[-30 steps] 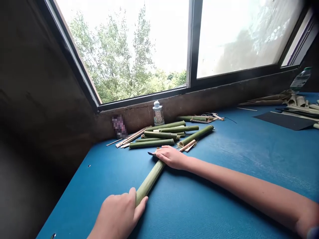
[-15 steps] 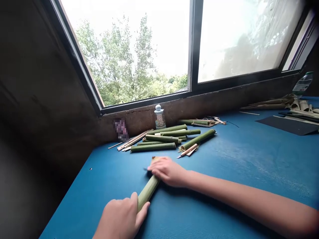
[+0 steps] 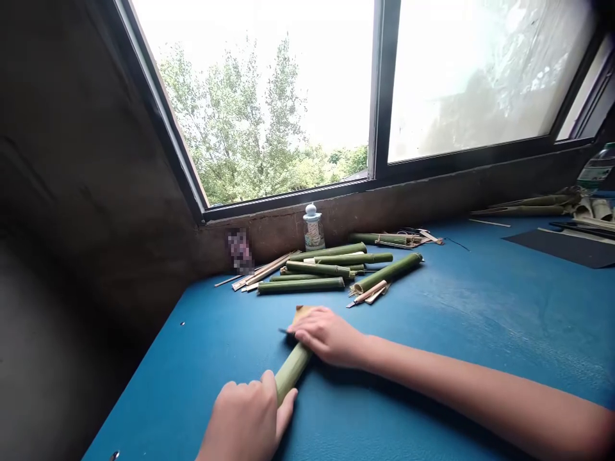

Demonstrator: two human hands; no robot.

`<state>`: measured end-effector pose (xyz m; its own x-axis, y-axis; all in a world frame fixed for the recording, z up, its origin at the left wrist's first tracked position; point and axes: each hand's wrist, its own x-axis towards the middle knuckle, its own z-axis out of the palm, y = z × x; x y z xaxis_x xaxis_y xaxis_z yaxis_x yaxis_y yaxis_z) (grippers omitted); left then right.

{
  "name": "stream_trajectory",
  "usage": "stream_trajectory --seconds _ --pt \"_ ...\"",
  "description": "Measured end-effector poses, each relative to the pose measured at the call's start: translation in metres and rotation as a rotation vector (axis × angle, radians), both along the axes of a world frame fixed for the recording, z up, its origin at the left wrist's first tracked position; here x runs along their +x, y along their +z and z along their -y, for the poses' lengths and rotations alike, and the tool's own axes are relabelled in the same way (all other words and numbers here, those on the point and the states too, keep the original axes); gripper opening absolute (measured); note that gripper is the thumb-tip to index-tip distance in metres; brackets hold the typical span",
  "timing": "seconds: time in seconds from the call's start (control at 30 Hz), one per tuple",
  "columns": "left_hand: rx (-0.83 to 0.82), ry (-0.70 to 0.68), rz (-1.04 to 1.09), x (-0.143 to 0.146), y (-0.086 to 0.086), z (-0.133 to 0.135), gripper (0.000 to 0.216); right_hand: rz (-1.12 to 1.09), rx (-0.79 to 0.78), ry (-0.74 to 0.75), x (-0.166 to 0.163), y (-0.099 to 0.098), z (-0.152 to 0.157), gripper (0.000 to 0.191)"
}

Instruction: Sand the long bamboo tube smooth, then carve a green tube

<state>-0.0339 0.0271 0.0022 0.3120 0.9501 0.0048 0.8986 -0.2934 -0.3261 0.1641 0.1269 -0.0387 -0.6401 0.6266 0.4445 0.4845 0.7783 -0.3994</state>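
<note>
Over the blue table (image 3: 394, 416), your left grip (image 3: 247, 413) encircles the bamboo tube (image 3: 292, 371); your right grip (image 3: 329, 336), farther along, clasps a dark-tipped tool (image 3: 286, 331), mostly hidden. Brace the tube firmly; use even strokes.

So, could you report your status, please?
Left grip around bamboo tube, nearer part. Right grip atop its farther part, dark tip protruding. Bamboo pieces beyond, apart.

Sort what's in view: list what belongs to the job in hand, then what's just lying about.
In hand:
- bamboo tube, gripped by the left hand
- dark blade, jutting out by the right hand

Lying about, apparently:
- bamboo pile
- wooden-handled knife
- jar
- black sheet
- plastic bottle
</note>
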Motion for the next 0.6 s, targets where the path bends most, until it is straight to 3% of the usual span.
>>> stream_trajectory --seconds 0.1,0.3,0.47,0.6 --pt "0.061 -0.035 0.002 -0.001 -0.002 0.003 0.043 -0.005 -0.008 0.128 -0.003 0.001 0.006 0.040" --pt "0.095 -0.038 0.020 -0.003 -0.008 0.004 0.045 0.015 -0.014 -0.095 0.011 0.001 -0.009 0.044" --pt "0.146 -0.064 -0.013 -0.001 -0.011 0.007 0.042 -0.010 -0.020 0.108 -0.002 0.001 0.006 0.041" --pt "0.152 -0.040 -0.003 -0.001 -0.011 0.007 0.046 0.026 -0.028 -0.040 0.009 0.002 -0.007 0.046"
